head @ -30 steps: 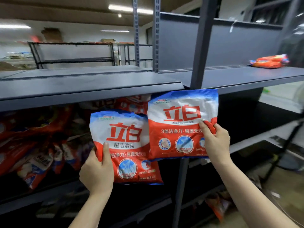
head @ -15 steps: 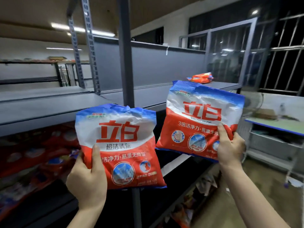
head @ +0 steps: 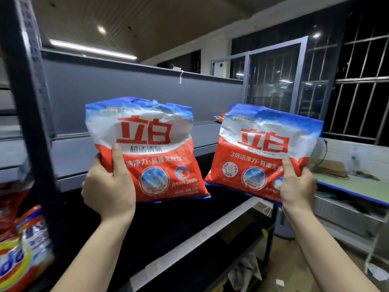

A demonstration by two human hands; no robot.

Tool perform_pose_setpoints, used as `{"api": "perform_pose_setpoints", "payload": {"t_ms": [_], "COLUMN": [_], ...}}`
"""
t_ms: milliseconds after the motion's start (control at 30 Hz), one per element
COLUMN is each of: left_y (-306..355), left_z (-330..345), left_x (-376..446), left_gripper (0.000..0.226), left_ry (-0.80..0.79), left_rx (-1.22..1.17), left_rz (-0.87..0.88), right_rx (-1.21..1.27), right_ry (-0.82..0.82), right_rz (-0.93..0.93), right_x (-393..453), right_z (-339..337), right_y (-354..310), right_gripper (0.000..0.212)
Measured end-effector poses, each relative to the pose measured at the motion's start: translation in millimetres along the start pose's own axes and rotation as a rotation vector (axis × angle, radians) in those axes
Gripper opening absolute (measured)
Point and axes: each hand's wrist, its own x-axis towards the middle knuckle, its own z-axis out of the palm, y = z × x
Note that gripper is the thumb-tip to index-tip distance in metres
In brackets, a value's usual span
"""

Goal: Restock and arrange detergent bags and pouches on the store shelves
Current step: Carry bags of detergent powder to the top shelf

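Left hand [head: 108, 187] pinches one red-white plastic detergent bag [head: 145, 148], right hand [head: 297, 185] pinches its twin [head: 261, 152], both raised upright, labels readable (probably for facing), near the grey metal shelf [head: 69, 150]

A barred window [head: 362, 81] fills the dark right wall. Left of it runs a grey partition panel [head: 136, 95]; above that, a ceiling strip light [head: 90, 48] glows. Below the window stands a green-topped table [head: 353, 186].
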Motion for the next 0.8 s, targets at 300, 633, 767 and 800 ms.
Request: {"api": "perform_pose_setpoints", "payload": {"t_ms": [300,633,767,800], "left_y": [46,59,54,52], "left_z": [135,268,308,316], "left_x": [18,31,41,43], "left_gripper": [0.047,0.046,0.047,0.047], "left_ry": [0.100,0.116,0.117,0.121], "left_rx": [0.063,0.030,0.050,0.064], "left_rz": [0.006,0.045,0.052,0.051], "right_rx": [0.052,0.009,-0.014,-0.020], "right_ry": [0.004,-0.046,-0.090,-0.102], "right_rz": [0.012,-0.014,-0.019,-0.021], "right_x": [129,236,280,290], "right_z": [58,145,178,187], "right_y": [14,44,55,57], "right_gripper": [0.032,0.029,0.029,0.029]}}
